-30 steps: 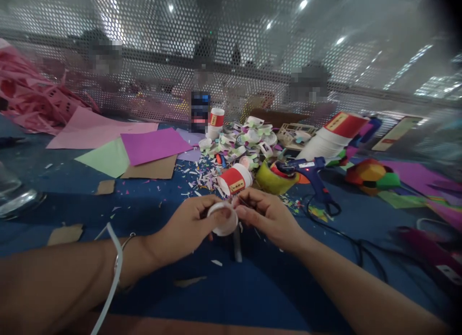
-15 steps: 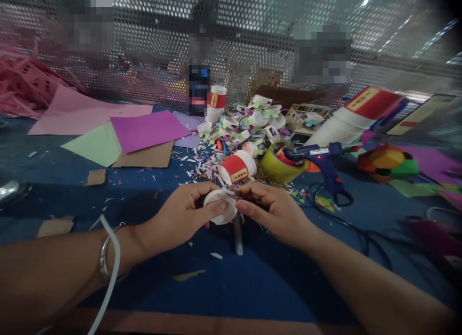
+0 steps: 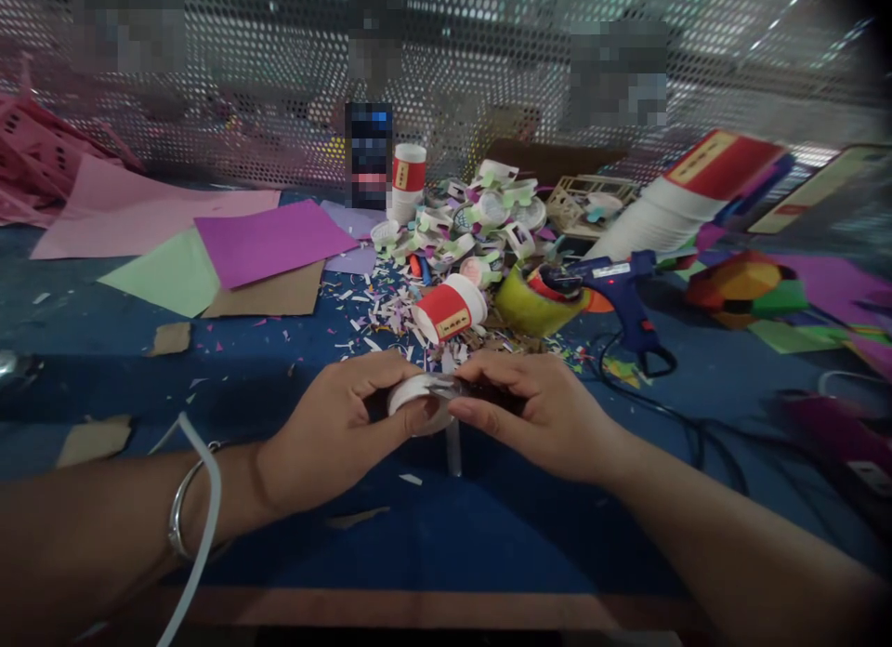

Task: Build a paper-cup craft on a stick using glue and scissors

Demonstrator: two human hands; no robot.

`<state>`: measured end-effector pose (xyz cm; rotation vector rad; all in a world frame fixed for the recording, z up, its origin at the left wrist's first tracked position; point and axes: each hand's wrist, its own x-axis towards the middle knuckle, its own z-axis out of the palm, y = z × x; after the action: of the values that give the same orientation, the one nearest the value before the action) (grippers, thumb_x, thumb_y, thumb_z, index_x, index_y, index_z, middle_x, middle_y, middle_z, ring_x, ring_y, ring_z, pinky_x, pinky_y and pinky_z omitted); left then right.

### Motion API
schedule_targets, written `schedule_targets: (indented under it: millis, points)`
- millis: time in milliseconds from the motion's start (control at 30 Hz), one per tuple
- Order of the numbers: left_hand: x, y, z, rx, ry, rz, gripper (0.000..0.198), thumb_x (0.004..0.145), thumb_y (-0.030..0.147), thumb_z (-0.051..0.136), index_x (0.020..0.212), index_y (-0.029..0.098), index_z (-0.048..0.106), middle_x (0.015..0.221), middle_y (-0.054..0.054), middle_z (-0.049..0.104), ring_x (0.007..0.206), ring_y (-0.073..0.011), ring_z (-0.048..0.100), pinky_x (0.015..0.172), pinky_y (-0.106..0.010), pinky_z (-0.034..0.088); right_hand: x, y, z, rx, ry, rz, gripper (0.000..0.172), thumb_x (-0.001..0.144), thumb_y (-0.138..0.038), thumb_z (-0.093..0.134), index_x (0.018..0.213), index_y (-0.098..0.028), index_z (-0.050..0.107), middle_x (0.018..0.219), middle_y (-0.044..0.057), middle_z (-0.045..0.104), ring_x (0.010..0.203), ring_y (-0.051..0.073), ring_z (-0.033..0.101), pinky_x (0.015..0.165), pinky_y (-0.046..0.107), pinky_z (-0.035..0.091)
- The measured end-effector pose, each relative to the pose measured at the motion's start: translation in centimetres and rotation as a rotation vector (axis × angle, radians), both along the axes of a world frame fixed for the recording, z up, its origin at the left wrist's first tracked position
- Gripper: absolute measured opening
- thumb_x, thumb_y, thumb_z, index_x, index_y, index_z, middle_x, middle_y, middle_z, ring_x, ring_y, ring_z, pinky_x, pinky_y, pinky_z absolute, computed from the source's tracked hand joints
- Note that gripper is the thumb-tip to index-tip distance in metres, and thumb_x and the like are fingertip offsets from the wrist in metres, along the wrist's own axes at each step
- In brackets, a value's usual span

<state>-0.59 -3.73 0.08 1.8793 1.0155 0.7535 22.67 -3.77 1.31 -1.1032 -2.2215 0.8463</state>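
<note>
Between the fingers and thumb of my left hand [image 3: 348,419] is a round white paper cup piece [image 3: 413,393], now seen more edge-on. My right hand [image 3: 533,410] is closed at its right rim, thumb and fingers pinched together. A thin grey, metallic-looking sliver shows by the right fingertips; most of it is hidden, so its kind is unclear. Below the hands, a clear glue stick [image 3: 454,450] lies on the blue table. Just beyond them a red and white paper cup [image 3: 451,310] rests on its side among paper scraps.
A blue glue gun [image 3: 623,289] leans at a yellow tape roll [image 3: 533,303], its black cord running right. Behind lies a heap of cut cup pieces [image 3: 491,210]. Stacked cups [image 3: 669,201] tilt at right; coloured paper sheets [image 3: 275,243] lie left. A perforated metal screen [image 3: 279,99] stands behind.
The white cup piece has tipped in my hands, from showing its round face to showing more of its edge. The whole view has shifted slightly; both hands stay close together.
</note>
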Motion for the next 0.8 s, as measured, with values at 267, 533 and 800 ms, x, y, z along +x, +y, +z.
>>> schedule_targets:
  millis: [267,533,800]
  points:
    - [0.18,-0.25,-0.12,-0.003,-0.014,0.001,0.027,0.095,0.04,0.064,0.086,0.016,0.072,0.079,-0.002,0.064,0.072,-0.0136,0.058,0.064,-0.025,0.043,-0.1,-0.47,0.35,0.065,-0.002,0.002,0.023,0.097,-0.036,0.065,0.082,-0.018,0.064,0.063,-0.005,0.052,0.054,0.007,0.045,0.051,0.022,0.033]
    - [-0.02,0.16,-0.16,-0.072,-0.058,-0.013,0.026,0.092,0.04,0.068,0.085,0.015,0.071,0.076,0.0,0.061,0.068,-0.0113,0.053,0.06,-0.023,0.039,-0.05,-0.43,0.27,0.075,-0.067,-0.034,0.029,0.098,-0.042,0.063,0.082,-0.018,0.065,0.063,-0.003,0.053,0.055,0.009,0.046,0.052,0.024,0.033]
    - [-0.15,0.22,-0.2,-0.107,-0.023,0.01,0.027,0.09,0.04,0.069,0.081,0.015,0.068,0.075,0.0,0.059,0.069,-0.012,0.052,0.059,-0.024,0.037,0.02,-0.45,0.27,0.038,-0.075,-0.044,0.031,0.097,-0.046,0.063,0.082,-0.019,0.065,0.063,-0.003,0.054,0.055,0.01,0.046,0.054,0.025,0.034]
